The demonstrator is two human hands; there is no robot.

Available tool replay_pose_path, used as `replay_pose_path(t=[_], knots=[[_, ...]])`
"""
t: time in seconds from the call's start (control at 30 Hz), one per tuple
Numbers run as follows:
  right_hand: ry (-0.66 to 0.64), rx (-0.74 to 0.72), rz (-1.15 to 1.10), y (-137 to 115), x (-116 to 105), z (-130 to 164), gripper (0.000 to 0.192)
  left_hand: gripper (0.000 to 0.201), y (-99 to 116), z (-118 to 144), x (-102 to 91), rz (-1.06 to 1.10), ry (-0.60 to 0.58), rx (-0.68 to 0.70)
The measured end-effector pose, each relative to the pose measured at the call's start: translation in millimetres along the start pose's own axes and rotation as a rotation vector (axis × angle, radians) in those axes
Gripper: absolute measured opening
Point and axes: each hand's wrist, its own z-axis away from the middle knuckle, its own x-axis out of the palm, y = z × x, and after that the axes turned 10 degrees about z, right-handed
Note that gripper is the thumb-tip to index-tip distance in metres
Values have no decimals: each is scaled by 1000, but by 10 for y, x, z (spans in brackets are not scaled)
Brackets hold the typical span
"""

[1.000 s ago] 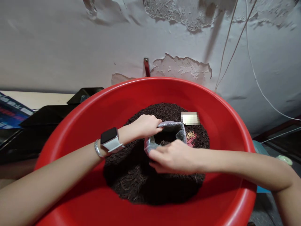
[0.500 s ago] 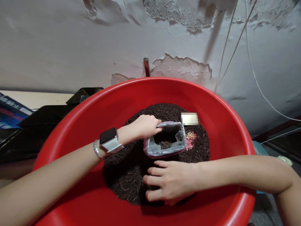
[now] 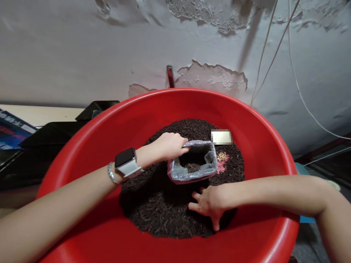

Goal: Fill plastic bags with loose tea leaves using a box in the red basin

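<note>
A small plastic bag [image 3: 193,166] sits in the middle of a big red tub [image 3: 90,146], on top of a pile of dark grains [image 3: 161,208]. The left hand [image 3: 171,145] pinches the far left edge of the bag's mouth and holds it open. The right hand [image 3: 210,204] is in the grains just near the bag, fingers spread and dug in, holding nothing firm that I can see.

The bag looks thin, soft and floppy, so it would fold shut if let go. The best spot to hold it is the rim. The grains look loose and would slip through fingers. A few are inside the bag, so it is probably light.
</note>
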Motion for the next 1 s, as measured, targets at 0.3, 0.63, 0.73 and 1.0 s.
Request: replay_pose_path(t=[0.3,0.63,0.73,1.0], knots=[[170,-60,87,-44,-95,115,55,38,-31,-2,20,17,23,40],[678,-6,162,-146,-311,367,35,39,-15,14,8,22,48,49],[842,110,181,-115,-377,447,30,37,-2,22,-8,21,38,46],[1029,408,94,133,-472,515,31,40,3,-13,1,26,12,-9]])
